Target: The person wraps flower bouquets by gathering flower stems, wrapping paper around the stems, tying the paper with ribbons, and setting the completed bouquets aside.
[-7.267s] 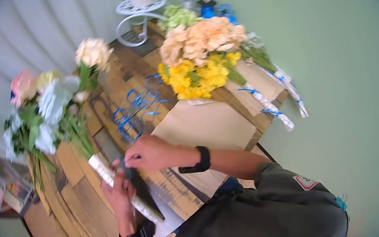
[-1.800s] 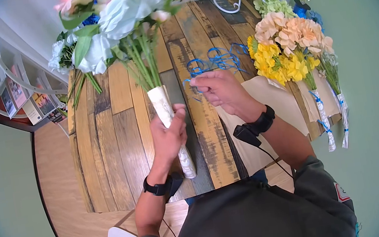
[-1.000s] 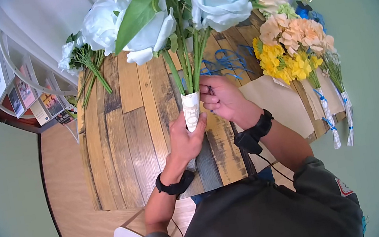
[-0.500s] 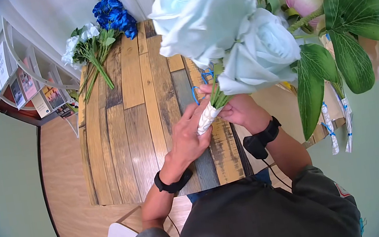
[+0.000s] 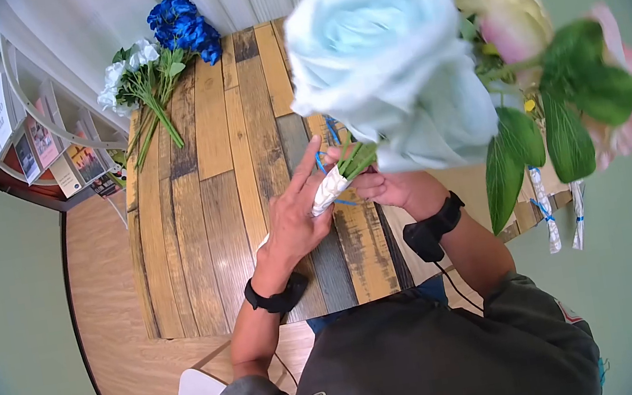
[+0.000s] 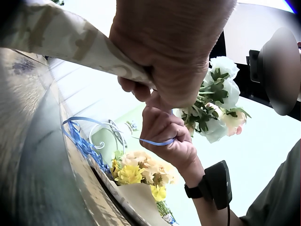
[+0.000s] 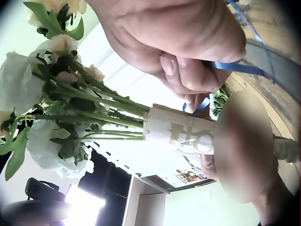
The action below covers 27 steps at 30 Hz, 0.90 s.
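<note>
A bouquet of artificial flowers leans right and close to the head camera, with a large pale blue rose in front. Its green stems run into a white patterned paper wrap. My left hand grips this wrap, its index finger stretched out past the others. On the other side of the stems, my right hand pinches a thin blue ribbon at the wrap's upper end. In the left wrist view, ribbon trails from the right fist toward a tangled blue ribbon pile on the table.
Dark blue flowers and a white-flowered bunch lie at the wooden table's back left. A magazine rack stands beyond. Yellow flowers rest by brown paper. Two wrapped stem ends overhang the right edge.
My left hand has lifted the bouquet off the table side and tilted it right, toward the camera. My right hand has brought the ribbon from near the pile to the wrap's top.
</note>
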### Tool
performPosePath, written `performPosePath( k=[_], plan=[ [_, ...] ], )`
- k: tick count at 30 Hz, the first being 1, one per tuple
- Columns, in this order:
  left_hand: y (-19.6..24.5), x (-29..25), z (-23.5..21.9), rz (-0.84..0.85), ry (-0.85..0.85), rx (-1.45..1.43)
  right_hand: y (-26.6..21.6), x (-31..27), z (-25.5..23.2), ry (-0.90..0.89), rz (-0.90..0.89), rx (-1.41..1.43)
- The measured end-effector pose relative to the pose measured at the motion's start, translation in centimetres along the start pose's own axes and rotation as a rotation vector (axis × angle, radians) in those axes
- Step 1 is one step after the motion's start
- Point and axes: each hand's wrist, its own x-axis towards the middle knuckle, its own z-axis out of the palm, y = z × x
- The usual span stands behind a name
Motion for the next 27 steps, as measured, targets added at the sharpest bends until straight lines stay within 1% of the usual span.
performPosePath(
  k=[1, 2, 3, 4, 5, 6, 9, 10, 11, 13, 15, 17, 19, 22, 23, 24, 25, 26, 27],
  plan=[
    [0.0, 0.1, 0.0, 0.043, 0.002, 0.036, -0.1, -0.2, 0.4, 0.065, -0.030, 0.013],
    [0.0, 0.1, -0.1, 0.043, 0.001, 0.036, -0.1, -0.3, 0.5, 0.065, -0.030, 0.013],
    [-0.1, 0.0, -0.4, 0.090, -0.016, 0.085, -0.1, 1.2, 1.3, 0.062, -0.036, -0.006],
    [-0.1, -0.1, -0.4, 0.135, -0.036, 0.132, -0.5, 0.2, 0.8, 0.061, -0.042, -0.023],
    [0.1, -0.1, -0.5, 0.134, -0.040, 0.129, -1.9, 1.8, 1.1, 0.060, -0.048, -0.041],
    [0.5, 0.2, -0.6, 0.154, -0.030, 0.120, -0.9, -1.0, 0.2, 0.058, -0.054, -0.061],
    [1.0, 0.4, -0.5, 0.192, -0.013, 0.099, -0.6, -4.9, -1.0, 0.052, -0.068, -0.120],
    [1.1, 0.4, -0.4, 0.212, -0.006, 0.089, -5.3, -1.8, -1.3, 0.049, -0.072, -0.140],
    [1.1, 0.4, -0.5, 0.209, -0.008, 0.087, -5.2, -1.8, -1.3, 0.047, -0.075, -0.160],
    [1.1, 0.2, -0.6, 0.223, -0.023, 0.137, -1.7, -2.0, -0.1, 0.042, -0.079, -0.200],
    [0.9, 0.0, -0.6, 0.208, -0.030, 0.113, -0.4, -4.9, -0.7, 0.033, -0.085, -0.245],
    [0.6, -0.1, -0.4, 0.194, -0.036, 0.091, -0.7, -4.6, -0.4, 0.022, -0.089, -0.289],
    [0.3, 0.0, -0.3, 0.161, -0.088, 0.070, -0.2, -5.0, -0.2, 0.010, -0.094, -0.335],
    [0.6, 0.0, -0.4, 0.179, -0.106, 0.071, -1.3, -2.7, 0.9, -0.006, -0.105, -0.403],
    [0.6, -0.2, -0.4, 0.177, -0.104, 0.070, -0.7, -4.1, 0.6, -0.010, -0.108, -0.425],
    [0.5, -0.3, -0.4, 0.161, -0.115, 0.077, 0.3, -6.8, 0.3, -0.015, -0.112, -0.448],
    [0.5, -0.4, -0.5, 0.148, -0.125, 0.085, -0.5, -6.3, 0.0, -0.020, -0.117, -0.471],
    [0.4, -0.5, -0.5, 0.147, -0.124, 0.085, -2.0, -3.2, 1.0, -0.025, -0.122, -0.494],
    [0.4, -0.5, -0.5, 0.185, -0.103, 0.101, -1.7, -4.0, 0.8, -0.031, -0.123, -0.516]
  ],
)
